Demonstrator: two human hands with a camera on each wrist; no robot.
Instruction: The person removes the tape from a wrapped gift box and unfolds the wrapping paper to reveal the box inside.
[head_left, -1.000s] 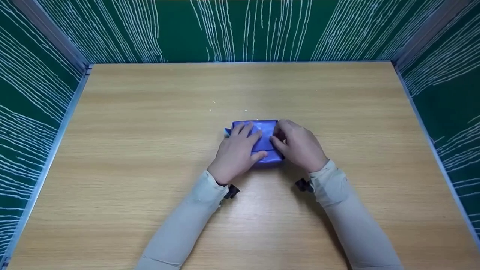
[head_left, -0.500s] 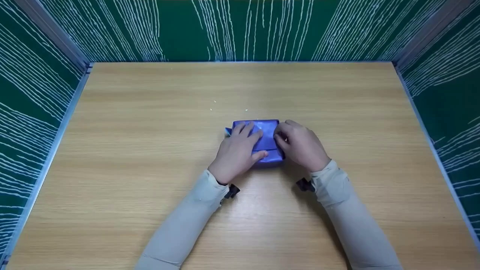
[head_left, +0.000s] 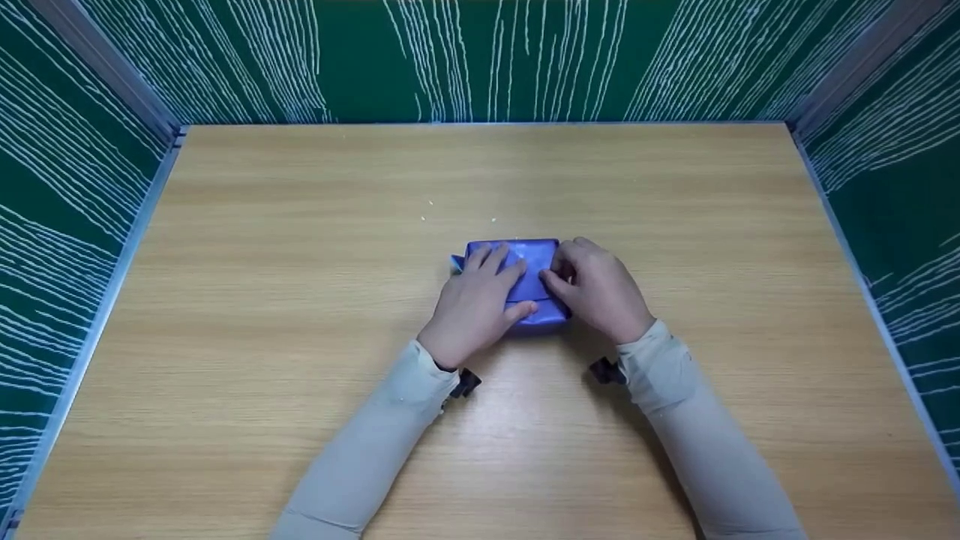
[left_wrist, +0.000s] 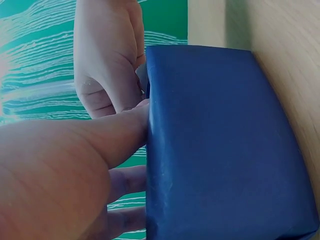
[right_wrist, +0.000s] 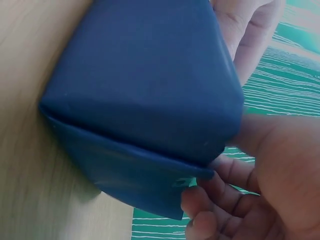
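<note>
A box wrapped in shiny blue paper lies on the table, with a fold line across its top. My left hand rests on its left part, fingers spread and thumb along the near edge. At the right end, my right hand has its thumb over the top edge. In the right wrist view, its curled fingers grip the edge of a loose paper flap that stands out from the box's end. A small shiny patch shows at the flap's edge. Another folded paper corner sticks out at the left end.
The wood-look table has a few tiny white specks beyond the box. Green walls with white streaks enclose the back and both sides. A black wrist camera sits under the left sleeve, and another under the right.
My right thumb and fingers drew slightly right, then came back left over the box's edge. My left hand and the box have hardly moved.
</note>
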